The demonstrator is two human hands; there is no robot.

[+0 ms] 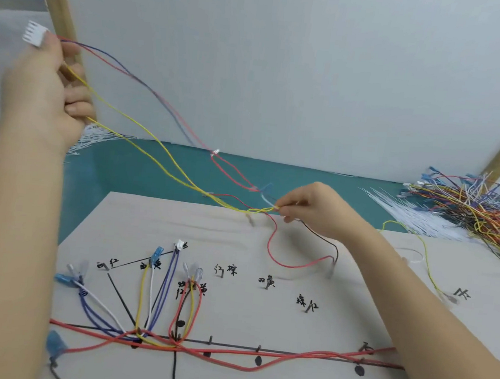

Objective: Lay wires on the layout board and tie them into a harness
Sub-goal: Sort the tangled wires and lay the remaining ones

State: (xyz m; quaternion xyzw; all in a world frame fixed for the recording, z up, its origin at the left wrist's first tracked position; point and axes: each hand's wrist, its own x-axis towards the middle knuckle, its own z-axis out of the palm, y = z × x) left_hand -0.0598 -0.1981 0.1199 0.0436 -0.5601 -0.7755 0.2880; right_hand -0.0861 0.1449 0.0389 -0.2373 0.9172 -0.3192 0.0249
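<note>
While left hand (43,84) holds a connector (35,33), right hand (311,209) pinches yellow wires (167,150) (grip tight).

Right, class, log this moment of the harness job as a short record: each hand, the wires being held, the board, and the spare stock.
left hand: raised, grips the white connector
right hand: pinches the yellow wires above the board's far edge
held wires: yellow, red and blue, strung between both hands
layout board: pegs, handwritten labels, several wires already laid
wire pile: far right, beside white ties
</note>
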